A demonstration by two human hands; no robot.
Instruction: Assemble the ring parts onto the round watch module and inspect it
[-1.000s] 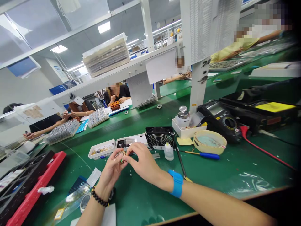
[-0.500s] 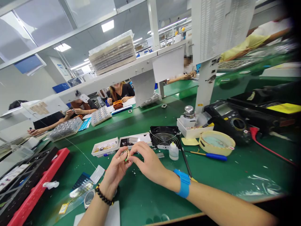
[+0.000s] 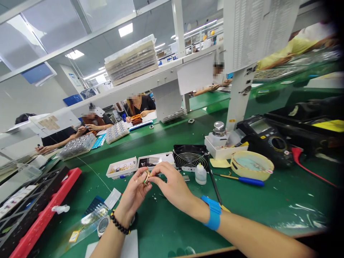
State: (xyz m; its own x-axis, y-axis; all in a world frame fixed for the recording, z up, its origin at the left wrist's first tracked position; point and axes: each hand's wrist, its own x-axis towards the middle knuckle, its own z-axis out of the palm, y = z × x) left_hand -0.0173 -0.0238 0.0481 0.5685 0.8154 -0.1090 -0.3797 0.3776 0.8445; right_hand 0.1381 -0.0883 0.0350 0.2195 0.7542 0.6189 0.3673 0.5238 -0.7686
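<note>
Between my two hands is a small round gold-coloured ring-like part (image 3: 146, 177), with a bit of green at its lower edge. My left hand (image 3: 134, 190) grips it between thumb and fingers, a black bead bracelet on that wrist. The fingertips of my right hand (image 3: 172, 184) pinch at its right side; a blue band (image 3: 213, 213) circles that wrist. Just behind the hands stand a white box of small rings (image 3: 122, 167) and a white tray with dark contents (image 3: 156, 160).
A black fan (image 3: 190, 157), small bottle (image 3: 200, 175), blue screwdriver (image 3: 251, 181), yellow round dish (image 3: 251, 165) and multimeter (image 3: 271, 139) stand to the right. A red-edged black rack (image 3: 48, 211) lies left. People sit across the bench.
The view has shifted slightly, so the bench items appear a little further right. Both hands still hold the small part, which looks slightly turned.
</note>
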